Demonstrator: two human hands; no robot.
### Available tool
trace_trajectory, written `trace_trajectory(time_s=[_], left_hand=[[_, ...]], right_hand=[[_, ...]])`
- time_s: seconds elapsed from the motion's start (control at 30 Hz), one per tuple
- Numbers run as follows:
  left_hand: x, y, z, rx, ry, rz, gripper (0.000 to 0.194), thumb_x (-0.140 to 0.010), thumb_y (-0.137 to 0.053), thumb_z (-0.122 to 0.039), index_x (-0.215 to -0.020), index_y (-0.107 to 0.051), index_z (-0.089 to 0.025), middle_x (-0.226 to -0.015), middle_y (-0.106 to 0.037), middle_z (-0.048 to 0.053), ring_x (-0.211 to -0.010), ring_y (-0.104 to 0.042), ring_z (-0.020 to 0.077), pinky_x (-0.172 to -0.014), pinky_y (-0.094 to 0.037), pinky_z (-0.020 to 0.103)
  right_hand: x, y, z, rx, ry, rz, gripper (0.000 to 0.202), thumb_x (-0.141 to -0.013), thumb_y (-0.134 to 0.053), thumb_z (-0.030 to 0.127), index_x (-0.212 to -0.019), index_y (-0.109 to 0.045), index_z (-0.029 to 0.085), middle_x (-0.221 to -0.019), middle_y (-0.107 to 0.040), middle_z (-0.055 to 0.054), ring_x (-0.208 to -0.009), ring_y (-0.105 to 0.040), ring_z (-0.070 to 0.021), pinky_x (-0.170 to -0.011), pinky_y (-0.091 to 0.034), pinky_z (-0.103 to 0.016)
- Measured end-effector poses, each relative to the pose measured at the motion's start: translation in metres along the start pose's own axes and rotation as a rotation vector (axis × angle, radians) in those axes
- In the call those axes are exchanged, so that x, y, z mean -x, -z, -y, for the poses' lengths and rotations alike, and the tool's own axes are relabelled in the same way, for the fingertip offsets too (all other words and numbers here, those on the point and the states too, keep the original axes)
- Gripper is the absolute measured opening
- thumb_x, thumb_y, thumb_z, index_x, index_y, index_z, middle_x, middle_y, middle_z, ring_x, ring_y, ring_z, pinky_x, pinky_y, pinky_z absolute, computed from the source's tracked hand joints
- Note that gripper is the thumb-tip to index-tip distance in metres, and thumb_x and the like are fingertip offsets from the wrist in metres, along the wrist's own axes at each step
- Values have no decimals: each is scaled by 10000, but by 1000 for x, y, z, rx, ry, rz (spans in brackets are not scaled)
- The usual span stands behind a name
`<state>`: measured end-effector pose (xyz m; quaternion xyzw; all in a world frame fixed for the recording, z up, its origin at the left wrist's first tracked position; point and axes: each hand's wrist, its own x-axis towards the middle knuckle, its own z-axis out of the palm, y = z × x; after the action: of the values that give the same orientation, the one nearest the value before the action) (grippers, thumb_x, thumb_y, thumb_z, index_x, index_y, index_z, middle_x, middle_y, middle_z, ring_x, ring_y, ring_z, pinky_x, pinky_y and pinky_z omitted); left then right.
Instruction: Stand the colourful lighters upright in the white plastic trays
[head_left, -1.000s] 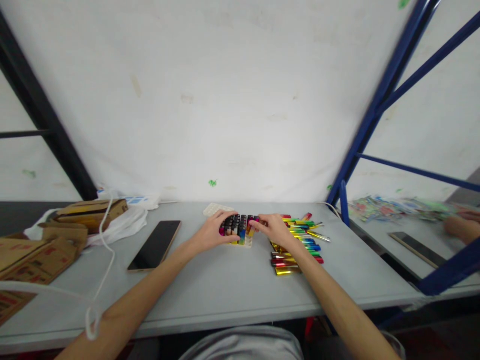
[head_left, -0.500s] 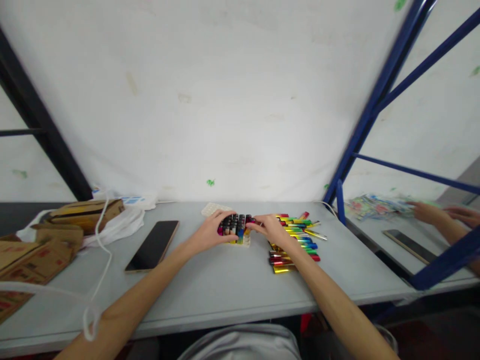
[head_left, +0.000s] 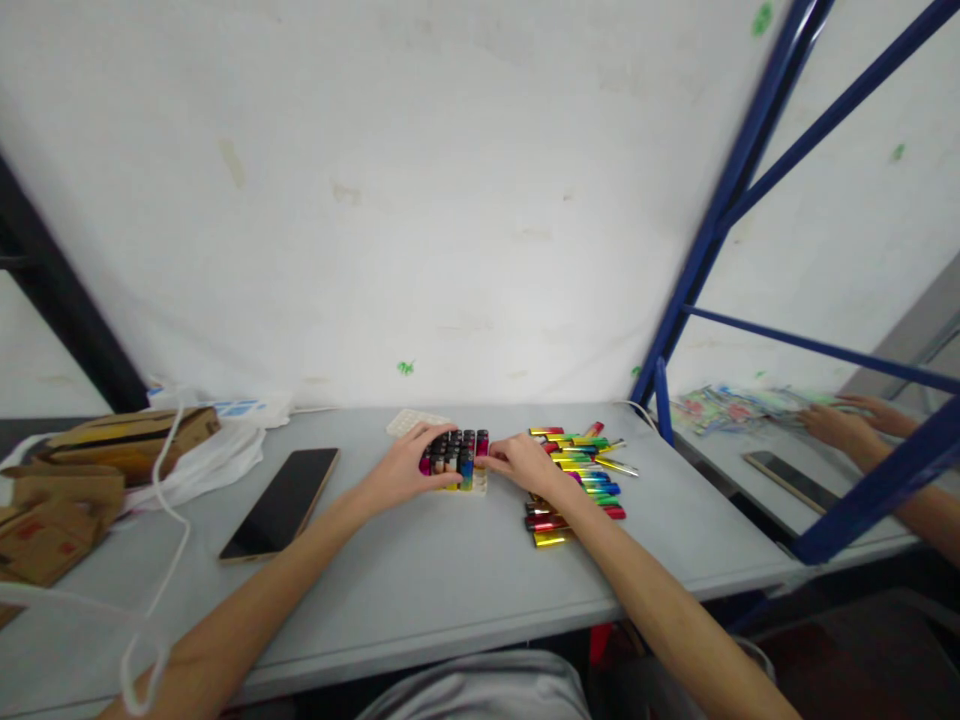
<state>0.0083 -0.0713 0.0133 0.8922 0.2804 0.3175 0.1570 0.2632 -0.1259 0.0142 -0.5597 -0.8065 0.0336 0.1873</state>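
Several lighters (head_left: 454, 452) with black tops stand upright, packed together, in a pale perforated tray (head_left: 480, 484). My left hand (head_left: 401, 468) is wrapped round the left side of this group, thumb in front and fingers behind. At the group's right side is my right hand (head_left: 517, 462), its fingers bent close together by the end lighters; whether something is between the fingertips is too small to tell. More shiny coloured lighters (head_left: 577, 485) lie in a loose pile, partly behind my right forearm. Another pale tray (head_left: 416, 420) lies behind my left hand.
A phone (head_left: 281, 503) lies left of my hands. Farther left are cardboard boxes (head_left: 64, 520), white plastic bags (head_left: 217, 465) and a white cable (head_left: 169, 520). A blue metal frame (head_left: 686, 270) stands at the right. Beyond it are another person's hands (head_left: 840, 425) and a phone (head_left: 791, 480).
The view has shifted slightly to the right. My right fingers have drawn back a little from the end lighters, where a dark red one now shows upright. My left hand keeps its hold.
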Motion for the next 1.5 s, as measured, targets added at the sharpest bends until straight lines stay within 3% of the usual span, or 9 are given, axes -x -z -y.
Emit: trace_trajectory(time_s=[0.13,0.23,0.37,0.47,0.93,1.07,1.2,1.37,1.5], left_hand=[[-1,1,0,-7,1,10,695,-806,-787,-553,-1398,-562,-264,-1349,-628,101,-1253,-598,312,-1120,-463,472],[-1,1,0,-2,7,12,698,-805,-783,-565,-1398,-566,-270,-1359,-628,99,-1256,-598,316,-1123,-463,470],[-1,0,2,-9,8,12,704,-804,-786,-567,-1398,-563,-263,-1358,-623,102,-1259,-594,312,-1127,-461,460],[0,-1,3,-12,9,14,713,-801,-791,-566,-1400,-555,-259,-1349,-621,101,-1255,-594,305,-1126,-460,453],[0,0,1,13,9,11,708,-797,-794,-552,-1401,-566,-261,-1351,-628,99,-1257,-601,309,-1132,-457,464],[0,0,-1,20,5,10,700,-794,-795,-546,-1395,-573,-264,-1342,-633,97,-1252,-603,311,-1128,-461,474],[0,2,-3,11,14,17,702,-804,-790,-545,-1400,-567,-249,-1357,-626,111,-1258,-600,314,-1130,-458,477],[0,2,-3,0,4,12,711,-794,-794,-565,-1393,-576,-251,-1349,-635,108,-1255,-600,316,-1128,-456,473],[-1,2,-2,-9,1,13,720,-795,-787,-582,-1401,-573,-257,-1359,-633,104,-1265,-593,318,-1136,-446,477]], right_hand=[[4,13,-39,-160,12,-142,520,-1057,-451,546,-834,-725,163,-694,-674,-9,-640,-566,-137,-650,-390,-244],[11,25,-82,-69,-129,-291,302,-1037,-542,373,-964,-728,145,-874,-729,-66,-786,-627,-171,-788,-453,-283],[21,32,-126,37,-310,-269,176,-980,-608,239,-998,-732,116,-995,-741,-139,-914,-659,-210,-895,-475,-328],[24,31,-136,17,-242,-242,195,-962,-645,268,-1066,-740,132,-1076,-743,-136,-981,-669,-224,-947,-482,-348],[12,23,-108,-99,13,13,161,-921,-679,306,-988,-793,214,-1075,-768,-109,-1114,-649,-268,-1050,-451,-418],[10,19,-107,-69,-5,-33,99,-881,-730,284,-872,-747,187,-1001,-744,-108,-1063,-645,-264,-986,-471,-388],[10,16,-102,-107,-58,-127,143,-918,-670,319,-919,-679,176,-1019,-726,-112,-1000,-646,-243,-956,-476,-378],[10,19,-79,-418,-132,-287,304,-1017,-484,475,-1128,-556,202,-800,-701,-16,-716,-641,-182,-738,-494,-311],[5,16,-56,-655,-128,-339,416,-910,-612,598,-1040,-599,203,-655,-560,51,-587,-524,-143,-616,-445,-265]])
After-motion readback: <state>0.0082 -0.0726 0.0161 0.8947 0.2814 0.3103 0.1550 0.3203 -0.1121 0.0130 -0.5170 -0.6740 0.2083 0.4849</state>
